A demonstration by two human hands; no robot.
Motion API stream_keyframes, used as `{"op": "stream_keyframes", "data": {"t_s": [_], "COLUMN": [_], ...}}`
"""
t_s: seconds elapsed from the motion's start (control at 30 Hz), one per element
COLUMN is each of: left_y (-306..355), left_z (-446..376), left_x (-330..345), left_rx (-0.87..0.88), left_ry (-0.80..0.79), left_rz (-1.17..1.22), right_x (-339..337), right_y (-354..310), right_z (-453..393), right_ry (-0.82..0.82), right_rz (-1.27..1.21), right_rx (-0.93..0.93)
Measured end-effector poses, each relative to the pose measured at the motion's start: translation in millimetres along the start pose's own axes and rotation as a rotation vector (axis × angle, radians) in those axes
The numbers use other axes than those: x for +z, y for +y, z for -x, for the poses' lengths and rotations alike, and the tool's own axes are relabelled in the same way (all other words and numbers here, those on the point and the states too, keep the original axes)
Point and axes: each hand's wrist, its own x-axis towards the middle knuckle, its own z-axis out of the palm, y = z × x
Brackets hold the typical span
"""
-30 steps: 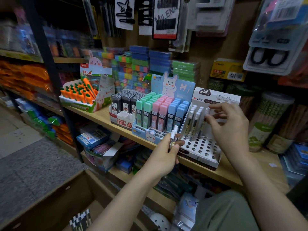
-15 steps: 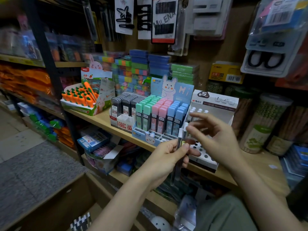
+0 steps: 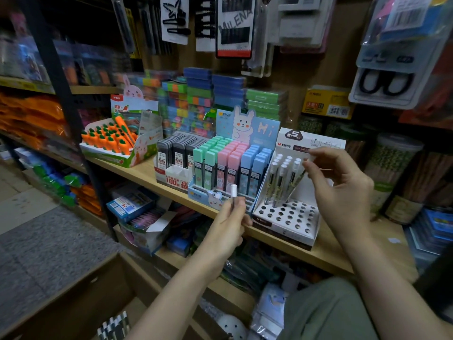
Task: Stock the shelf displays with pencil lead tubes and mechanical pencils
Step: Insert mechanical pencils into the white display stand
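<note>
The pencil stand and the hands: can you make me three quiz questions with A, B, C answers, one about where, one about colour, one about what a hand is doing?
1. Where does the white pencil stand sit?
A. Right of the pastel lead tubes
B. On the floor
C. Behind the carrots

2. What colour is the cap on the pencil in the left hand?
A. Red
B. White
C. Green

3. What is the right hand doing?
A. Hanging idle
B. Pressing flat on the shelf
C. Pinching a tilted pencil

Answers: 1 A, the stand touches the tube display's right side. 2 B, the cap is white. 3 C, its fingertips hold the pencil's top.
</note>
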Motion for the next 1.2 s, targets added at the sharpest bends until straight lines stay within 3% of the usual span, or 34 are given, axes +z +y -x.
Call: {"op": "stream_keyframes", "data": {"t_s": [0.27, 0.53, 0.77, 0.9, 1.0, 1.1, 1.2], "left_y": [1, -5, -8, -7, -4, 3, 9], "left_z": [-1, 0, -2, -1, 0, -1, -1], "left_x": [5, 8, 9, 14, 18, 27, 35], "left_rx": [0.021, 0.041, 0.104, 0.094, 0.12, 0.151, 0.164], "left_ry": [-0.063, -0.062, -0.053, -0.051, -0.055, -0.08, -0.092], "left_rz": [0.006, -0.191, 0.059, 0.048, -0.019, -0.058, -0.071], "right_x": [-3, 10, 11, 8, -1, 2, 6], "right_y": [-2, -1, -1, -4, -7, -17, -19], "right_z": [2, -9, -7, -1, 5, 15, 16], "right_ry": [-0.037, -0.079, -0.141, -0.134, -0.055, -0.193, -0.232], "right_rz": [0.017, 0.119, 0.232, 0.267, 0.122, -0.149, -0.23], "right_rx": [0.098, 0.177, 0.138, 0.142, 0.14, 0.248, 0.26]}}
